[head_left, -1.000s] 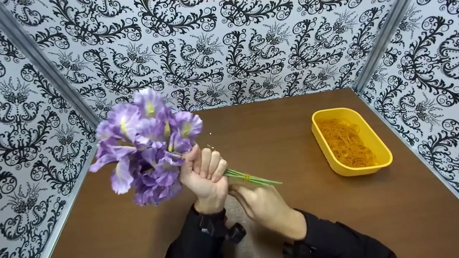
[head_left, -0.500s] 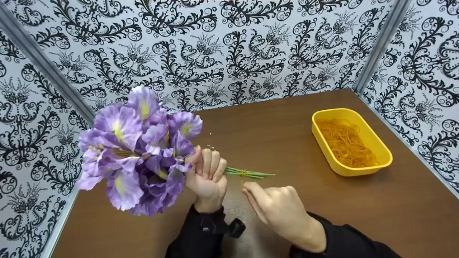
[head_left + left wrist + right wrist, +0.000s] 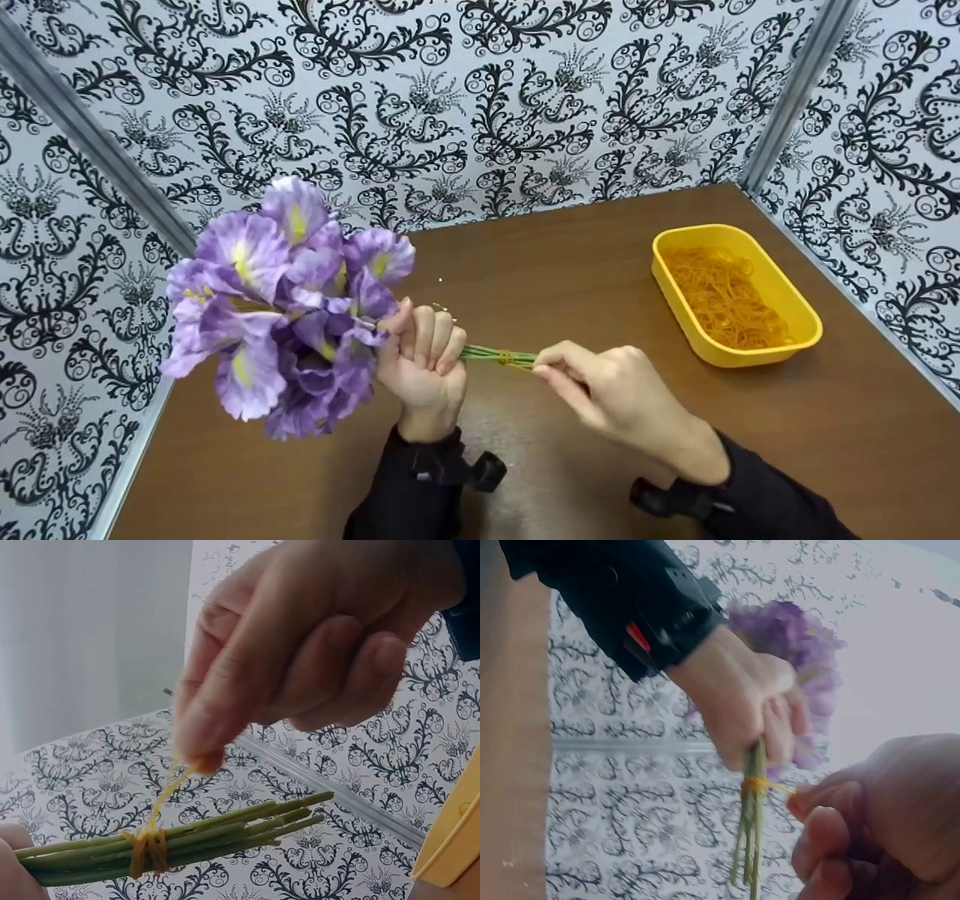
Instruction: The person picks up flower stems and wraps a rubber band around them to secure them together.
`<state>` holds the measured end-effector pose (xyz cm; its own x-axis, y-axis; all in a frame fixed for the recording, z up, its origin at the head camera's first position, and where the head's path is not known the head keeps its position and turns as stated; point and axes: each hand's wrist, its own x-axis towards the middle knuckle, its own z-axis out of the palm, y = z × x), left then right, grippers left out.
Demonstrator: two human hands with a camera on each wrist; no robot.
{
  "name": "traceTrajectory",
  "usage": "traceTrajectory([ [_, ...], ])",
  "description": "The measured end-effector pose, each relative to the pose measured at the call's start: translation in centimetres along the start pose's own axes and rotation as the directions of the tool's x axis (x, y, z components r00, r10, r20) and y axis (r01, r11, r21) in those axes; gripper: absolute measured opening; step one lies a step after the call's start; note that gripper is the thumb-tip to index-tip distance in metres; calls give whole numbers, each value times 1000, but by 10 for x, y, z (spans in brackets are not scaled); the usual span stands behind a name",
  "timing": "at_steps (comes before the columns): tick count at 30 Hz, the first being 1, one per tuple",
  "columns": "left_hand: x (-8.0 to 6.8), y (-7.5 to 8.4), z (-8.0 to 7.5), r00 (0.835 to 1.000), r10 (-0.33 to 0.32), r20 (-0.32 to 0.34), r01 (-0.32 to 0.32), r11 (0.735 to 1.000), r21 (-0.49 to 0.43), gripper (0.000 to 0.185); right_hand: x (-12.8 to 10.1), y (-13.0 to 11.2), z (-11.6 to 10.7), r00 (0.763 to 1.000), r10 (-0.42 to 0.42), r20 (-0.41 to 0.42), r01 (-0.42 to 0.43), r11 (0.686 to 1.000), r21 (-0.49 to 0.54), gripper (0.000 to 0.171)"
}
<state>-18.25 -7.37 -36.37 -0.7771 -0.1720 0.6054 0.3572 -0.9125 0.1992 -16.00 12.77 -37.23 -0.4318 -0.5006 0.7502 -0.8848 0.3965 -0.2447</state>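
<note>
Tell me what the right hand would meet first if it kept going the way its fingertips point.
Probably the left hand, which grips the green stems. The right hand points leftward along them, pinching the rubber band.

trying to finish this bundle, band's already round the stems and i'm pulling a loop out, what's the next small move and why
Probably twist the stretched loop of the rubber band and slip it over the stem ends again: the right hand pinches it taut, and the left hand grips the flower bunch steady.

One bunch of purple flowers (image 3: pixel 285 300), one yellow tub (image 3: pixel 780 296) of rubber bands (image 3: pixel 724 300) and two hands are seen; one band (image 3: pixel 148 851) is wound round the stems.
</note>
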Motion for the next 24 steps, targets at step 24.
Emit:
traceTrajectory([
  [24,4,18,4,984,-92,-150,64,981,-182,51,-4,14,-30,996,3,84,12,985,-173,9],
])
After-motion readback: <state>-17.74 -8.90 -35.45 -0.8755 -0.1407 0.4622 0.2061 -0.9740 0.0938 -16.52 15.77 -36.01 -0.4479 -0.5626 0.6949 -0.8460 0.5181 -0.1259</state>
